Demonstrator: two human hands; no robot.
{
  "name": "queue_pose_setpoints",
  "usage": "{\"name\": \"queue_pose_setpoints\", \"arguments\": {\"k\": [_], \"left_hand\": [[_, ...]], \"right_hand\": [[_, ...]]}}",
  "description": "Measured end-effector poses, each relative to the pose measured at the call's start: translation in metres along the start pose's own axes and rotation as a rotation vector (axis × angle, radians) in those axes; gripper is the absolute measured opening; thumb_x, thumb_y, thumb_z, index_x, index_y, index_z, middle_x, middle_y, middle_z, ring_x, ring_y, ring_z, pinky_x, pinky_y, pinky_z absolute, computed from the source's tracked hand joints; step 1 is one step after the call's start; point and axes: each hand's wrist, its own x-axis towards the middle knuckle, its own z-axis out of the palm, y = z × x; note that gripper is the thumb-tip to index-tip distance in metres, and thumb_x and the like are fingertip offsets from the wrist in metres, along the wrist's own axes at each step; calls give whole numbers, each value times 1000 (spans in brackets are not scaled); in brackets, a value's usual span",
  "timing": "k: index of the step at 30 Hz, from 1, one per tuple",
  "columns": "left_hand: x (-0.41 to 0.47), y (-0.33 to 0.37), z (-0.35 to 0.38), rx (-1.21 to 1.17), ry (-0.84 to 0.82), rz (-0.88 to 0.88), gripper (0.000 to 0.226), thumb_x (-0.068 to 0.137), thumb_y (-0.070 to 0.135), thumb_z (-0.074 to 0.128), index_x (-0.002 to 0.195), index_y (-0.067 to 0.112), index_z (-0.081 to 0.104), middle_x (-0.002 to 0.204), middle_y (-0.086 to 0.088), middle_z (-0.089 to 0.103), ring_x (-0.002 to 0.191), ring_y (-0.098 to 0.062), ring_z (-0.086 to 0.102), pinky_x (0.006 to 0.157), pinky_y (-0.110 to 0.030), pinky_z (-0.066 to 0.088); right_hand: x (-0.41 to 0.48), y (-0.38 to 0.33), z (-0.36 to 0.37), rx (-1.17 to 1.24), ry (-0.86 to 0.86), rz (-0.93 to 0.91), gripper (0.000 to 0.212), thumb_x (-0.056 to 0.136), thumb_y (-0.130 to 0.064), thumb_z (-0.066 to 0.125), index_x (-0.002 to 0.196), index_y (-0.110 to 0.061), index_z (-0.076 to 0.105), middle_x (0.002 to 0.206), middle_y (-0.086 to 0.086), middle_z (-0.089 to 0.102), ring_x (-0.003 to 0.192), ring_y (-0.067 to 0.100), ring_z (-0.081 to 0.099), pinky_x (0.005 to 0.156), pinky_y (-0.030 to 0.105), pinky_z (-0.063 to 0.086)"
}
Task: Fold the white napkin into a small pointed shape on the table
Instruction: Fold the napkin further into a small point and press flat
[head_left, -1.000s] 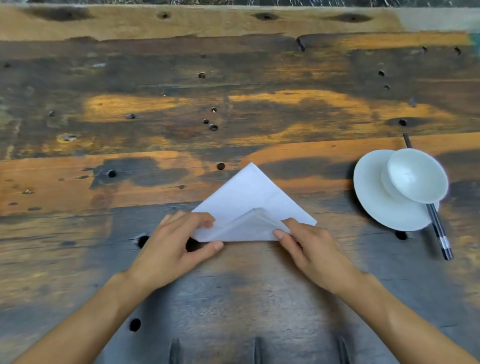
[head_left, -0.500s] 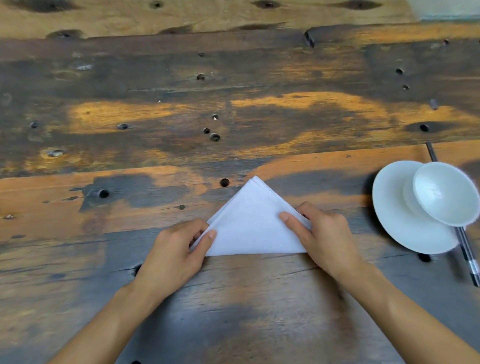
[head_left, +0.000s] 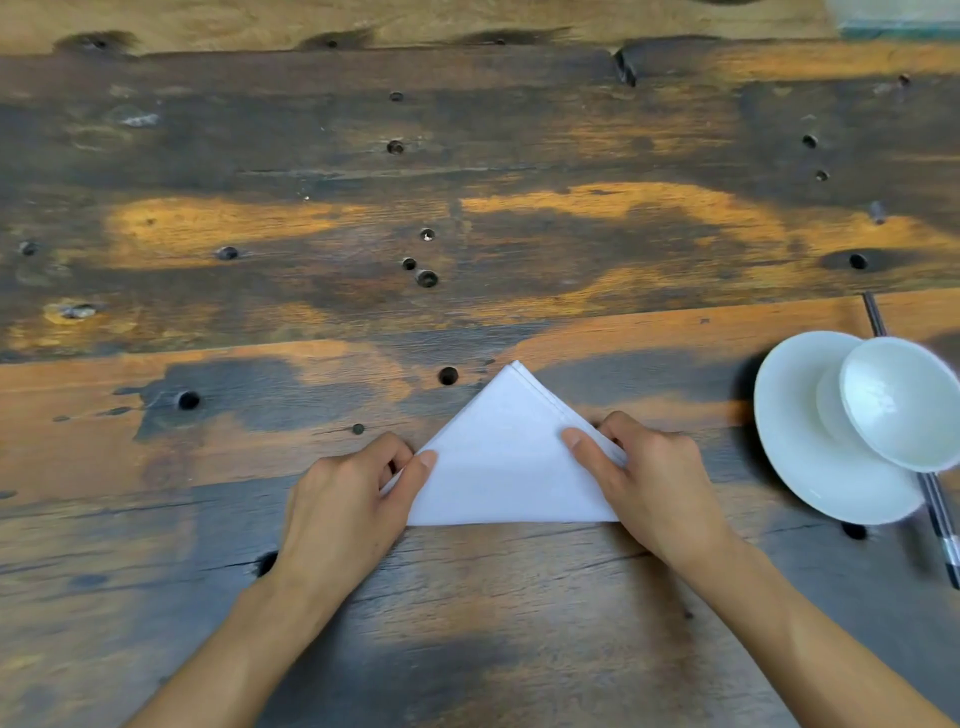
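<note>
The white napkin (head_left: 506, 462) lies flat on the dark wooden table (head_left: 467, 208) as a triangle, its point away from me and its long edge toward me. My left hand (head_left: 348, 499) pinches the napkin's left corner between thumb and fingers. My right hand (head_left: 644, 483) grips the right corner, thumb pressed on top of the cloth. Both corners are hidden under the fingers.
A white saucer (head_left: 795, 447) sits at the right with a small white bowl (head_left: 898, 400) tilted on it. Dark chopsticks (head_left: 940, 525) run under them toward the near right. The tabletop has several round holes.
A raised fold at the napkin's near edge has been pressed down, leaving a flat triangle. Both hands moved from the near edge to the side corners. The view shifted slightly left.
</note>
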Motion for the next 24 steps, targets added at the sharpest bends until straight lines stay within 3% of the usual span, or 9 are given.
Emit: {"name": "queue_pose_setpoints", "arguments": {"k": [5, 13, 17, 21, 24], "left_hand": [[11, -3, -3, -27, 13, 7, 47, 89, 51, 66, 61, 20, 44, 47, 0, 43, 49, -21, 44, 53, -33, 43], [9, -4, 0, 48, 107, 20, 51, 85, 59, 59, 58, 20, 41, 45, 2, 42, 46, -22, 47, 49, -28, 39], [12, -8, 4, 128, 91, -25, 53, 87, 55, 69, 59, 21, 38, 45, 3, 42, 49, -24, 49, 50, -28, 37], [12, -5, 3, 203, 159, 43, 32, 92, 51, 64, 78, 25, 51, 67, 7, 51, 60, -22, 52, 52, -29, 38], [10, -3, 5, 301, 249, 267, 24, 101, 38, 53, 101, 18, 67, 95, -2, 63, 79, -27, 53, 65, -37, 35]], "right_hand": [[2, -2, 1, 9, -2, 19, 30, 92, -56, 56, 76, -31, 50, 58, 0, 57, 64, 31, 63, 58, 33, 42], [0, -1, 3, 7, 14, 39, 37, 93, -59, 47, 76, -26, 53, 56, 2, 54, 63, 35, 61, 57, 35, 43], [1, -4, 3, -10, 2, 47, 33, 94, -57, 49, 76, -29, 50, 57, -1, 51, 64, 34, 61, 58, 33, 39], [2, -5, 3, -33, -1, 49, 30, 95, -54, 51, 78, -29, 52, 58, -2, 52, 61, 29, 57, 59, 31, 35], [3, -7, 5, -57, 7, 45, 31, 95, -53, 52, 82, -25, 57, 58, -3, 49, 58, 24, 46, 60, 30, 34]]}}
